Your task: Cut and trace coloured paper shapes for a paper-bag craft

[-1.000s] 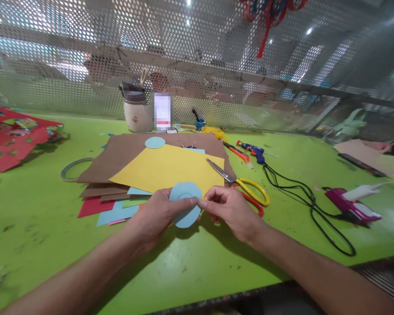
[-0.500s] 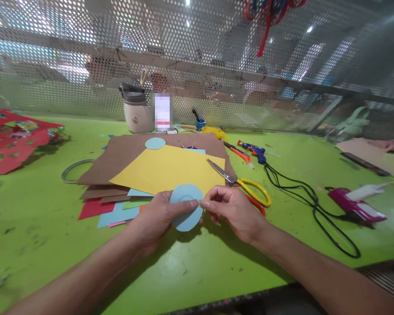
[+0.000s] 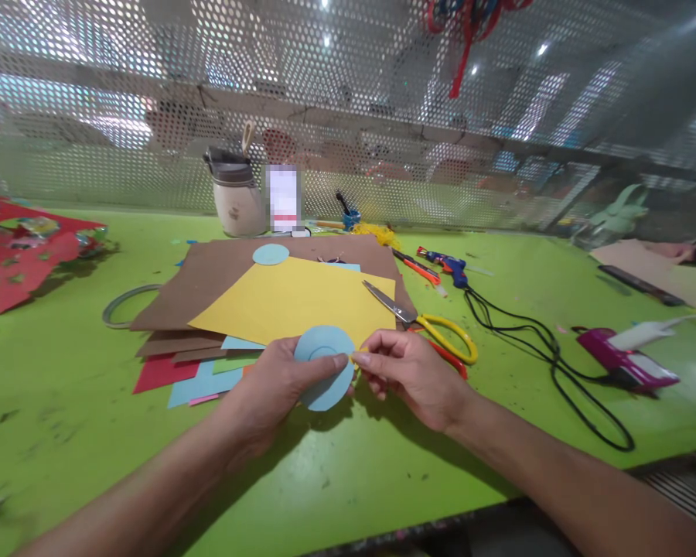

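A light blue paper disc (image 3: pixel 323 391) with a smaller circle marked on it is gripped in my left hand (image 3: pixel 272 383), thumb on top and fingers behind. At the disc's right edge my right hand (image 3: pixel 414 375) pinches a small yellow paper piece (image 3: pixel 358 357), most of it hidden by the fingers. The yellow piece meets the disc near my left thumb tip. Just beyond the hands lies a yellow paper sheet (image 3: pixel 290 298). Scissors with yellow and red handles (image 3: pixel 449 336) rest partly on it, blades pointing away to the left. Another blue disc (image 3: pixel 271 254) lies at the sheet's far corner.
Brown sheets (image 3: pixel 168 286) and coloured papers lie under the yellow sheet. To the right are a glue gun (image 3: pixel 455 271) with a looping black cord, a utility knife (image 3: pixel 421 269) and a purple power strip (image 3: pixel 620 360). A cup (image 3: pixel 237 201) and a screen (image 3: pixel 283 197) stand behind.
The whole view has shifted slightly, so things appear a little further left. Both hands keep the same hold on the blue disc and the yellow piece.
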{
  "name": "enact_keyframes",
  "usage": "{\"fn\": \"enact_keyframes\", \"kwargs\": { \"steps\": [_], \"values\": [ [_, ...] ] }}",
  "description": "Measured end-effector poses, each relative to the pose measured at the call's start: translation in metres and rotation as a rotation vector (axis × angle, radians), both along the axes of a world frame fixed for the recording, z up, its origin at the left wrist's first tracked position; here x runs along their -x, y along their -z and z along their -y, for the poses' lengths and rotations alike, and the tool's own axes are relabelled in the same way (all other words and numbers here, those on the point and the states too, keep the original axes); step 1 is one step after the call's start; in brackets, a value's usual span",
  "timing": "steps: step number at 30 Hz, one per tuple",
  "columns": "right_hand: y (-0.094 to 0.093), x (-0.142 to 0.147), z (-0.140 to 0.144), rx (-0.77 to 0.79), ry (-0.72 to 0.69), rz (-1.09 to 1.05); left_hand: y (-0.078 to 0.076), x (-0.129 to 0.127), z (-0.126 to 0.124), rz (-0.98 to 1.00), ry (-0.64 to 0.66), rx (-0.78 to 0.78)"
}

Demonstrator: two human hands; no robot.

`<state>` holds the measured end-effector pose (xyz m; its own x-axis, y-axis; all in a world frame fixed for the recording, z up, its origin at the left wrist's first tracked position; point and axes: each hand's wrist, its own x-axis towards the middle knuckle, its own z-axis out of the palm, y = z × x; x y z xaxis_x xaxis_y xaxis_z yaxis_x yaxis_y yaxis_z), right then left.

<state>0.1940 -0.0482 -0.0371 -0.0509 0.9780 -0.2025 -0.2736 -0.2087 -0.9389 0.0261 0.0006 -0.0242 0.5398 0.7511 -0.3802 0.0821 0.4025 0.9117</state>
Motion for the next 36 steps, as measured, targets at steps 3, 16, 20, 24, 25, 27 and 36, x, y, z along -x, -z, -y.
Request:
{"fn": "enact_keyframes", "kwargs": {
  "steps": [3,16,20,24,25,27,36],
  "values": [
    [0.0011,-0.0001,-0.0004,-0.017,0.001,0.004,0.0007,0.0003,0.0004,-0.006,-0.004,-0.003],
    [-0.0033,-0.0049,0.0020,-0.124,0.010,0.183,0.0022,0.0021,0.0006,0.000,-0.025,0.011],
    [-0.0032,-0.0044,0.0021,-0.118,0.030,0.148,0.0017,0.0011,0.0008,0.031,-0.003,0.043],
    [-0.0030,-0.0038,0.0013,-0.123,0.038,0.177,0.0008,0.0024,0.0026,0.091,0.003,0.084],
    [-0.0031,-0.0036,0.0012,-0.129,0.040,0.195,0.0006,0.0027,0.0032,0.109,-0.008,0.095],
    [-0.0033,-0.0029,0.0014,-0.148,0.043,0.233,-0.0003,0.0028,0.0042,0.126,-0.020,0.110],
    [-0.0055,0.0015,0.0042,-0.163,0.048,0.287,-0.0064,-0.0036,0.0031,-0.072,-0.063,0.000]
  ]
}}
